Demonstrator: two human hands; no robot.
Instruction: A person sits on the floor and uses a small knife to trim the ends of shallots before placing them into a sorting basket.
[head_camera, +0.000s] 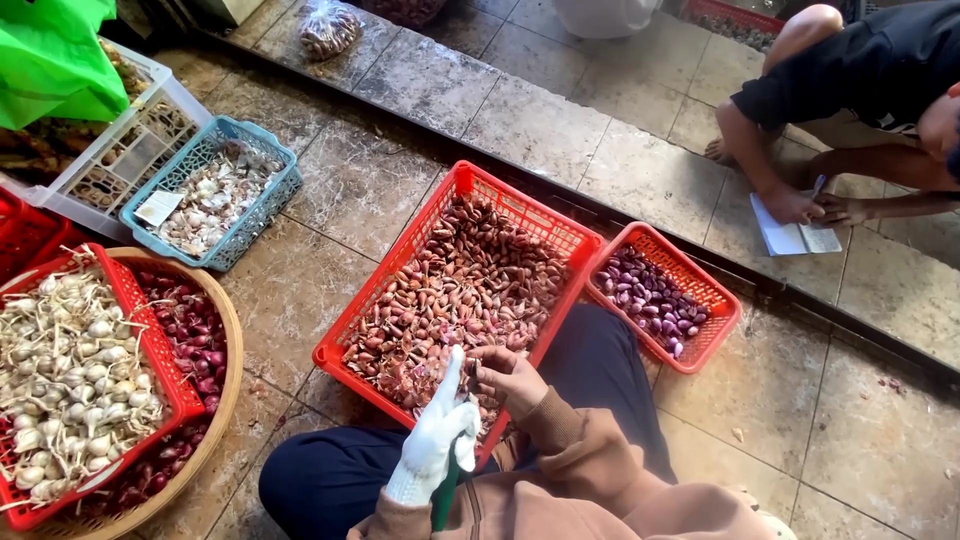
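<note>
My left hand (432, 445) wears a white knitted glove and is closed on a green-handled tool (444, 497), the index finger pointing up. My right hand (512, 378) is bare, just to its right, with fingers curled on a small shallot (487, 358). Both hands hover over the near edge of a large red plastic basket (381, 286) full of brown unpeeled shallots (450, 290). To its right a smaller red basket (722, 305) holds purple peeled shallots (650, 295). My legs in dark trousers lie under both baskets.
At left, a red basket of garlic bulbs (70, 375) rests on a round woven tray (236, 335) with red shallots. Behind stand a blue basket of garlic cloves (215, 195), a white crate (130, 140) and a green bag (50, 55). Another person (850, 90) crouches top right over paper (795, 238).
</note>
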